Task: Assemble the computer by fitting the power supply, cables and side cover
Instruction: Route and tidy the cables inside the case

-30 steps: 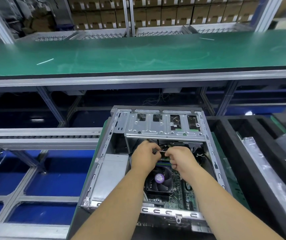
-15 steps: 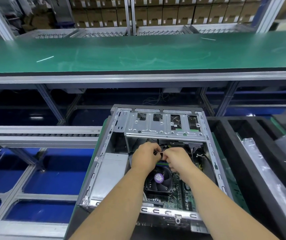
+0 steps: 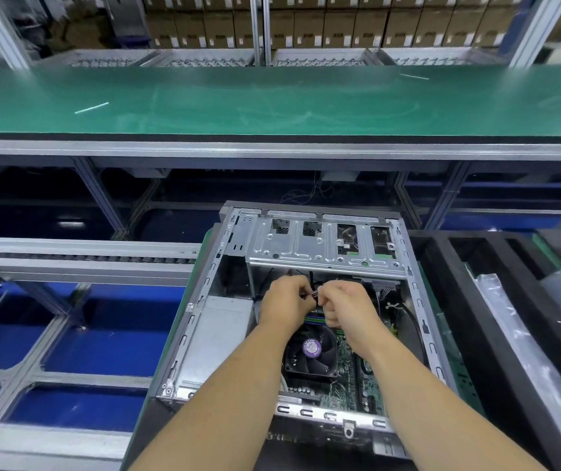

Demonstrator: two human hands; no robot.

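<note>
- While the case (image 3: 309, 300) lies open side up, its long axis runs away from the person, drive cage (image 3: 323, 246) at the far end.
- Left hand (image 3: 285, 305) and right hand (image 3: 347, 309) meet over the board, each with a curled grip pinching thin cables (image 3: 313, 294) between them.
- Fan (image 3: 311, 351) sits just below the hands.
- The connector and fingertips are hidden; the near edge of the case is cut off by the forearms.

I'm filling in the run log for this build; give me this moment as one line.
step: cable fitting | left hand: pinching cable | right hand: pinching same cable | case: open, side cover off | fan: beneath hands
</note>
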